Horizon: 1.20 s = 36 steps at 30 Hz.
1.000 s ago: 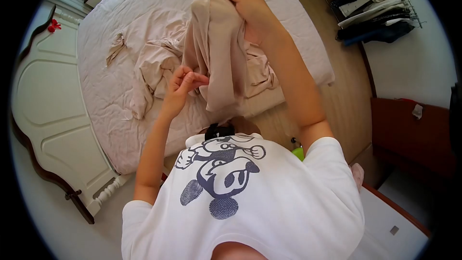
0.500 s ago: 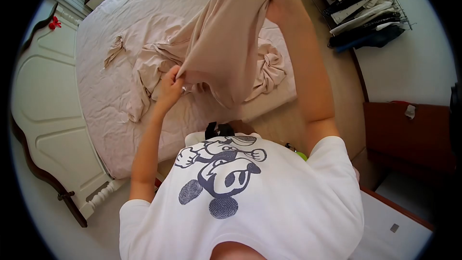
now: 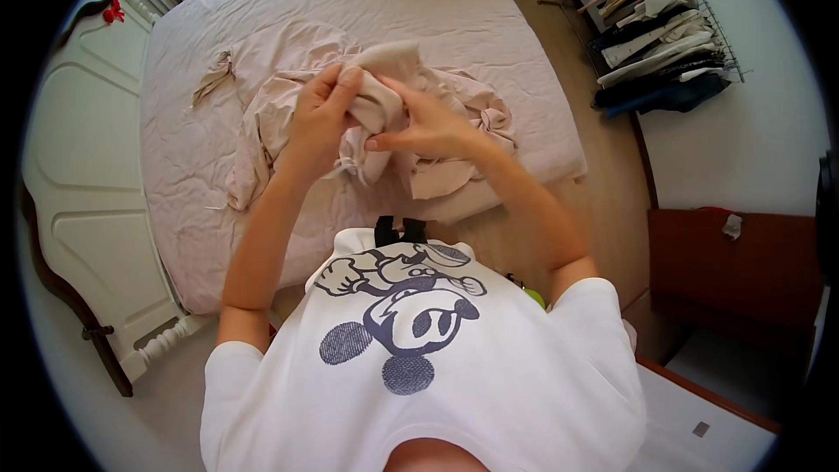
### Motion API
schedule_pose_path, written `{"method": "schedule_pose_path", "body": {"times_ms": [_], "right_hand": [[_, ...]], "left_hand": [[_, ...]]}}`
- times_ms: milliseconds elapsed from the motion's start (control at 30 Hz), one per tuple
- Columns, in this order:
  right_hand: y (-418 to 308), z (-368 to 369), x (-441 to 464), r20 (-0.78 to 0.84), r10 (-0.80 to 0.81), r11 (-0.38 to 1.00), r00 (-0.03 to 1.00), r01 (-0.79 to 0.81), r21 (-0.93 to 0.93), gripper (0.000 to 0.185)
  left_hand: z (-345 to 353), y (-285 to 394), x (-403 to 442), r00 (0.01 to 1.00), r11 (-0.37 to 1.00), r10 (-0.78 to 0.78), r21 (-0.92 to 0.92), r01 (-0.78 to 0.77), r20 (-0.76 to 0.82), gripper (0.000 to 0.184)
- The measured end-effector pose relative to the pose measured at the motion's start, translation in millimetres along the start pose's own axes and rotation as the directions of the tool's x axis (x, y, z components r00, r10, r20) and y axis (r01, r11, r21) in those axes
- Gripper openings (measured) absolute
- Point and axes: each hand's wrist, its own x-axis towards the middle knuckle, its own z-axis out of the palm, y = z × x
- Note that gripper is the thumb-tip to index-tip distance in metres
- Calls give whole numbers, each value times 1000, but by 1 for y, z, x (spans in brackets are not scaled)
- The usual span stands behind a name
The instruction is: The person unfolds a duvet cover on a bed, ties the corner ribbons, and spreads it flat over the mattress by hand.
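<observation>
A pale pink cloth with thin white ties, which looks like a duvet cover, is bunched between my two hands above the bed. My left hand pinches a fold of it, thumb on top. Opposite, my right hand curves around the same bunch, thumb below and fingers behind the cloth. White ties dangle under the hands. More of the crumpled pink fabric spreads over the mattress to the left, and a twisted bunch lies to the right.
Under the fabric is a bed with a pale pink sheet. Its cream headboard stands at the left. Clothes hang on a wall rack at the upper right. A dark red-brown cabinet stands at the right.
The raised, stretched cloth has come down and is gathered into a bunch. My right hand has moved down and left, close to my left hand, which has shifted slightly up.
</observation>
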Motion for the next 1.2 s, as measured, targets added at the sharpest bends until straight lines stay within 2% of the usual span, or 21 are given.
{"method": "schedule_pose_path", "body": {"times_ms": [67,100,167,233,267,300,367,400,467,500,567,700,733,800,867,900,967,1000,1067,1167,1200], "right_hand": [[21,20,-2,-28,89,973,996,-81,215,53],[21,17,-6,-72,166,913,983,-126,387,48],[20,-1,-23,-127,336,704,933,-160,692,39],[30,-12,-45,-163,376,554,912,-80,829,37],[36,-16,-57,-182,399,472,899,-31,881,36],[42,-17,-70,-209,384,527,900,-28,849,36],[50,-17,-94,-255,345,630,904,-22,776,36],[49,-20,-102,-232,351,529,907,12,849,35],[47,-26,-115,-192,350,300,917,85,950,33],[44,-29,-120,-176,300,223,938,110,968,34],[37,-33,-129,-156,198,61,968,147,987,35],[65,-23,-135,-174,261,95,949,154,983,40],[70,-17,-134,-165,268,92,949,145,985,40],[71,-9,-128,-158,267,78,951,142,987,41],[66,0,-123,-161,255,56,953,152,987,42],[63,2,-120,-155,267,89,951,136,987,43],[56,5,-115,-145,293,152,945,103,983,45],[46,7,-111,-153,297,212,942,91,973,43],[23,12,-105,-164,304,327,938,59,943,38],[34,19,-97,-135,223,746,965,-80,662,40],[38,21,-94,-188,240,770,952,-69,634,39]], "left_hand": [[10,-14,9,998,997,-11,83,6,62,21],[11,-15,12,995,994,21,103,-31,100,21],[13,-17,17,979,984,82,139,-108,185,23],[2,-23,19,981,946,87,295,-136,173,27],[-6,-29,21,981,917,92,368,-150,171,29],[-18,-46,26,972,859,105,474,-194,208,40],[-15,-64,23,941,684,162,654,-324,297,45],[-14,-72,20,922,573,183,724,-383,343,47],[-8,-95,16,897,672,139,626,-396,419,50],[-2,-99,15,879,718,119,572,-397,461,52],[12,-104,11,901,821,125,467,-329,416,52],[50,-82,7,919,937,199,209,-280,342,47],[59,-70,5,889,862,257,326,-389,380,43],[72,-52,4,809,629,348,522,-576,474,37],[74,-60,6,830,593,341,583,-555,442,32],[73,-65,6,839,575,339,612,-543,426,30],[65,-74,6,863,637,307,586,-500,401,29],[61,-76,6,875,667,289,573,-476,390,28],[57,-72,3,874,575,285,660,-484,393,21],[43,-70,4,866,473,296,726,-499,403,13],[41,-67,4,862,447,300,738,-505,408,11]]}}
